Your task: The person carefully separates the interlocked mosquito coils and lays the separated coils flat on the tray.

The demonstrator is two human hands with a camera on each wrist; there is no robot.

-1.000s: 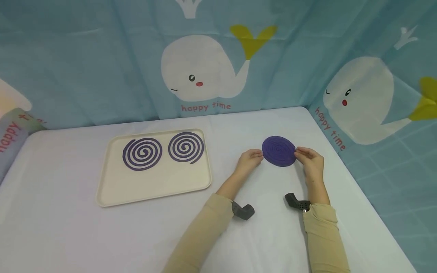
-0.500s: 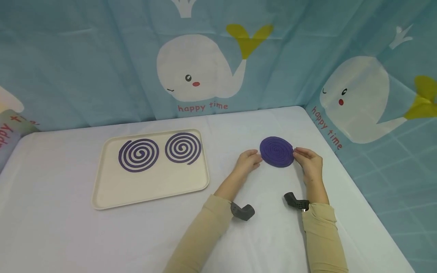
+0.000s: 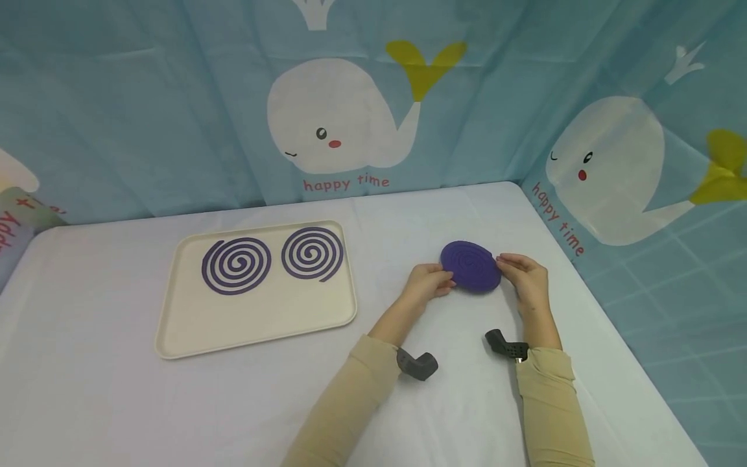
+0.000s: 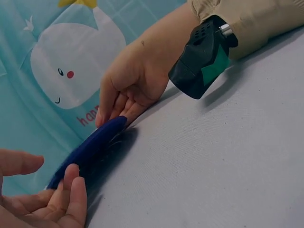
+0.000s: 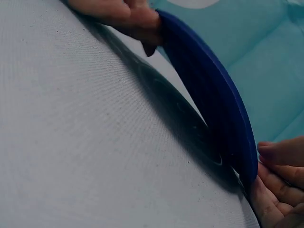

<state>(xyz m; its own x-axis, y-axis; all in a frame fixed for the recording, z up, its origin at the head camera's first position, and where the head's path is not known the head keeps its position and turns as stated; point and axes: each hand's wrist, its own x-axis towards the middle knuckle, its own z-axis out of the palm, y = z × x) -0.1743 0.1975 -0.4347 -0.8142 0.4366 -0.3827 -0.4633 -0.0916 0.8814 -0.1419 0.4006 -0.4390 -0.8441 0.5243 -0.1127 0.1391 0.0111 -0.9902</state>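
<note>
A purple double mosquito coil (image 3: 470, 266), its turns nested into a solid disc, is held between both hands on the right side of the table. My left hand (image 3: 425, 284) grips its left edge, fingers under the rim; in the left wrist view the thumb (image 4: 23, 162) stands apart from it. At the opposite edge, my right hand (image 3: 528, 279) pinches the rim with its fingertips. The right wrist view shows the coil (image 5: 213, 85) tilted, its left side raised over its shadow and its right side low, close to the cloth.
Left of the hands lies a cream tray (image 3: 251, 324). Two separated spiral coils, the left one (image 3: 236, 266) and the right one (image 3: 312, 253), lie along its back half. A white cloth (image 3: 391, 402) covers the table; a blue whale-print curtain (image 3: 192, 117) hangs behind.
The double coil has come slightly toward the person and tipped, its left side lifting. My left hand has moved further onto its edge; the right hand shifted slightly left.
</note>
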